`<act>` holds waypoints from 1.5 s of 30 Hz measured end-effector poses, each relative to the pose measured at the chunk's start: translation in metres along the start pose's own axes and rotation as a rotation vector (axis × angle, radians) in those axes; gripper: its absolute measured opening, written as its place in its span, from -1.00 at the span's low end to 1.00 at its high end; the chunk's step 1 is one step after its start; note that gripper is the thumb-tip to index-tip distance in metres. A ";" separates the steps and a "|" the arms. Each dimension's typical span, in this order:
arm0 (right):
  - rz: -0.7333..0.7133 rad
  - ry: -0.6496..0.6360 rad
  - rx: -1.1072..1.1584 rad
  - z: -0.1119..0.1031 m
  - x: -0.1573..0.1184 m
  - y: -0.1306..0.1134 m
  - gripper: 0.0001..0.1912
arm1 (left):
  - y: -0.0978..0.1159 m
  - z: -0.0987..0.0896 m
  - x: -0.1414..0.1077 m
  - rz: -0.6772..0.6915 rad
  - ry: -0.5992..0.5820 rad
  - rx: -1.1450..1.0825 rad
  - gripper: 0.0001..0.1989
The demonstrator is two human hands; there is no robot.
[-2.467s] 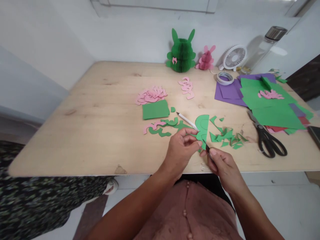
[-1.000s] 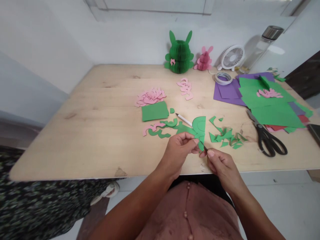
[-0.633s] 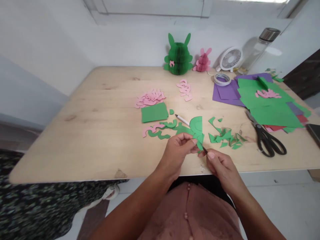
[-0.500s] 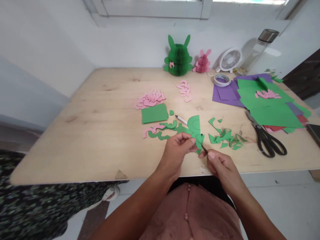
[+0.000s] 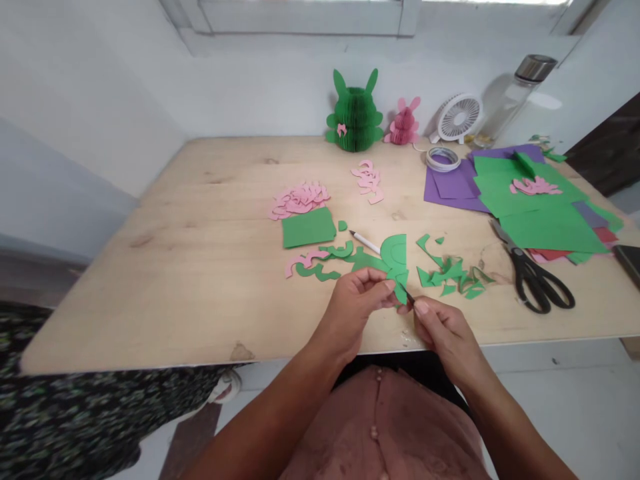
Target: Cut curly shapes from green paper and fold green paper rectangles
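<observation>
My left hand is closed on a green paper piece with a curved outline, pinched between thumb and fingers above the table's front part. My right hand grips small dark scissors whose handles are mostly hidden by the fingers. Their thin blade meets the lower part of the green paper, close to my left fingertips. Left of the paper lie a white pen and wavy green cut strips with a pink strip. Green scraps are scattered on the right.
Large black-handled scissors lie at the right beside stacked green sheets. A tape roll rests on purple paper. Pink cutouts lie near a green card. Paper rabbits, a fan and a bottle stand behind.
The green paper has turned and shifted slightly right in my left hand. The scissors' blade tip, seen past the paper's edge before, no longer shows there. Both hands stay nearly in place.
</observation>
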State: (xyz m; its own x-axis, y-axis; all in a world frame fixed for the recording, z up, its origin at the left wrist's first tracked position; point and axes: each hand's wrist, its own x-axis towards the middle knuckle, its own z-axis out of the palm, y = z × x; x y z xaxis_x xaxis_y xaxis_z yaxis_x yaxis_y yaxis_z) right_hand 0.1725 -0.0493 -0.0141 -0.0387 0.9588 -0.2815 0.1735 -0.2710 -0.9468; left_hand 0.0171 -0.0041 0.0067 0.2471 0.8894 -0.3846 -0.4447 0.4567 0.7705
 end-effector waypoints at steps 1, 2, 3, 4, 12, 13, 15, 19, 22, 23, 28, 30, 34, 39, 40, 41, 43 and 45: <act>-0.013 0.004 0.003 -0.001 0.000 0.001 -0.52 | 0.001 0.000 0.000 -0.008 -0.008 0.005 -0.80; -0.021 0.006 0.014 -0.001 0.000 0.001 -0.52 | 0.001 -0.001 0.000 -0.012 -0.013 0.011 -0.81; -0.021 0.008 0.036 -0.002 -0.001 0.002 -0.53 | 0.001 -0.001 0.000 -0.012 -0.012 0.016 -0.81; -0.018 0.014 0.066 -0.002 -0.001 0.003 -0.55 | 0.001 -0.002 0.000 -0.008 -0.005 0.023 -0.82; -0.056 0.208 0.121 0.006 0.007 -0.003 -0.70 | -0.007 -0.002 -0.006 0.009 0.028 0.042 -0.84; -0.060 0.227 0.109 0.008 0.009 -0.005 -0.73 | -0.008 -0.001 -0.007 0.007 0.021 0.038 -0.84; -0.079 0.246 0.091 0.011 0.011 -0.008 -0.77 | -0.009 0.000 -0.010 0.000 0.013 0.035 -0.85; -0.094 0.206 0.065 0.012 0.012 -0.012 -0.80 | -0.006 -0.002 -0.010 -0.005 0.020 0.031 -0.84; -0.103 0.179 0.050 0.011 0.011 -0.013 -0.81 | -0.004 -0.003 -0.009 0.002 0.010 0.052 -0.83; -0.107 0.181 0.045 0.011 0.011 -0.013 -0.82 | -0.003 -0.003 -0.008 0.001 0.002 0.059 -0.83; -0.109 0.192 0.011 0.011 0.011 -0.013 -0.84 | -0.004 -0.002 -0.009 -0.018 0.003 0.038 -0.83; -0.108 0.186 0.011 0.012 0.012 -0.014 -0.83 | -0.005 -0.002 -0.009 -0.005 0.015 0.052 -0.83; -0.103 0.174 0.024 0.014 0.013 -0.016 -0.82 | -0.006 -0.003 -0.009 0.019 0.034 0.077 -0.82; -0.082 0.150 0.048 0.015 0.012 -0.019 -0.83 | -0.004 -0.009 -0.007 -0.004 0.000 0.125 -0.80; -0.079 0.148 0.056 0.015 0.012 -0.019 -0.83 | -0.004 -0.010 -0.007 -0.007 -0.004 0.132 -0.80; -0.078 0.144 0.066 0.015 0.012 -0.020 -0.83 | -0.004 -0.010 -0.007 -0.009 -0.006 0.136 -0.80; -0.075 0.135 0.083 0.015 0.012 -0.020 -0.82 | -0.003 -0.011 -0.007 -0.012 -0.013 0.139 -0.81; -0.067 0.132 0.097 0.016 0.013 -0.019 -0.82 | -0.003 -0.011 -0.008 -0.019 -0.023 0.125 -0.81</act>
State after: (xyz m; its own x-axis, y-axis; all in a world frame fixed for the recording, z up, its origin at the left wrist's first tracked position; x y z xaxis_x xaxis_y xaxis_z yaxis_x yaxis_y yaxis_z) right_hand 0.1532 -0.0330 -0.0022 0.0834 0.9762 -0.2003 0.0786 -0.2068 -0.9752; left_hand 0.0072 -0.0121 0.0019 0.2749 0.8794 -0.3888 -0.3298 0.4660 0.8210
